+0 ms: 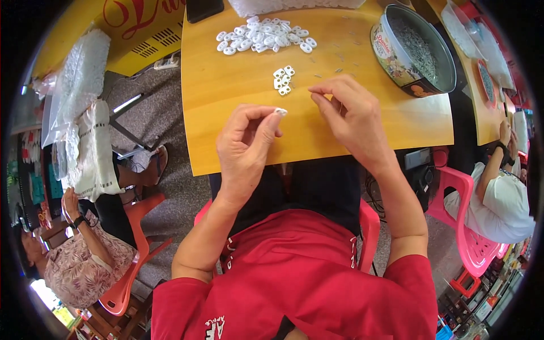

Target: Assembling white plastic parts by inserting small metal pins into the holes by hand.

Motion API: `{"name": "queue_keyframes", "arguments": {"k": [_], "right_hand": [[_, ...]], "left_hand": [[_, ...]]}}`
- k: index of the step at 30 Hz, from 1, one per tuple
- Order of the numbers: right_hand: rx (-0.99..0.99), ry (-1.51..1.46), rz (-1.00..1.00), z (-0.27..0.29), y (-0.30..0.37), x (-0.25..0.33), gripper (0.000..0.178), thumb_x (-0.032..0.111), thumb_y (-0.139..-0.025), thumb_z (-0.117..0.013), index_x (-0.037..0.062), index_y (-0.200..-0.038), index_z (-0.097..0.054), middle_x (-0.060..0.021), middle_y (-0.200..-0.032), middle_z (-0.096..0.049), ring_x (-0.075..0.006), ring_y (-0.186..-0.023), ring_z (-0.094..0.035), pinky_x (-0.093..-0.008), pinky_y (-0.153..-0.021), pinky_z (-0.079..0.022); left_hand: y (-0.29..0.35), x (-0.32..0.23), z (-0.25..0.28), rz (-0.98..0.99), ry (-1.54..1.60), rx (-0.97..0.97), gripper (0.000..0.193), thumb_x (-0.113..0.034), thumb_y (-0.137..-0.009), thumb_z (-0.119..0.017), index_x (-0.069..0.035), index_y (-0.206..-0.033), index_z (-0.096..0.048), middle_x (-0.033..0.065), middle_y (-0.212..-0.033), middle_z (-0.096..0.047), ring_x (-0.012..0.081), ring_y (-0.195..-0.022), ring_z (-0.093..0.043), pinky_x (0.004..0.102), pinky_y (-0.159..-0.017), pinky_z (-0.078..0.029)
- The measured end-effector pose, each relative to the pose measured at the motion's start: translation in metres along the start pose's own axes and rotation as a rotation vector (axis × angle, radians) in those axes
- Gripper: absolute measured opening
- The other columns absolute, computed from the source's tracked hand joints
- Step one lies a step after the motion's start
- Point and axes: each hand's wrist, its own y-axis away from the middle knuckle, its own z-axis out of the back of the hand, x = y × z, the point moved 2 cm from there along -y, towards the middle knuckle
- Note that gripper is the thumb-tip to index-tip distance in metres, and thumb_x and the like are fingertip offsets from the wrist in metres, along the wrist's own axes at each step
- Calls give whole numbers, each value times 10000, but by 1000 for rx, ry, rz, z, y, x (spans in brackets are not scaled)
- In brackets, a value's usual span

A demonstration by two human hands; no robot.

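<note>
Between the thumb and forefinger of my left hand [245, 139] is a small white plastic piece [281, 112], held just above the near part of the table. My right hand [354, 110] hovers to its right, thumb and forefinger nearly together; whatever they pinch is too small to make out. Just beyond my hands lies a small cluster of white two-holed plastic pieces [279, 83]. Farther off is a big heap of similar white oval pieces [263, 37]. Tiny metal pins [318, 76] are scattered over the wooden table [221, 85].
At the far right stands an oval tin [391, 56] full of small metal parts. A clear plastic container [294, 5] and a dark flat object [204, 8] sit along the far edge. Seated people [85, 255] work at my left and right, near pink and orange chairs.
</note>
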Motion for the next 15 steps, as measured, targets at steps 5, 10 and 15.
{"name": "queue_keyframes", "arguments": {"k": [5,10,15], "right_hand": [[100,235,208,-7,-17,-11,127,54,-879,-663,65,-998,-705,-94,-942,-638,-257,-760,-648,-351,-653,-510],[168,362,256,-9,-21,-17,152,81,-872,-658,83,-1016,-704,-88,-969,-620,-284,-797,-648,-383,-676,-517],[205,405,250,1,-20,-15,150,84,-871,-658,80,-1015,-702,-83,-973,-610,-286,-793,-649,-380,-673,-518]], "left_hand": [[-7,3,10,22,-6,-49,79,-51,-946,-643,12,-994,-644,30,-946,-617,68,-754,-591,202,-670,-472],[-8,6,11,31,48,-45,89,-60,-945,-650,10,-1000,-645,29,-951,-618,68,-751,-591,202,-670,-473],[-8,7,13,34,60,-46,93,-59,-944,-651,10,-1006,-643,26,-950,-612,68,-752,-590,199,-671,-473]]}}
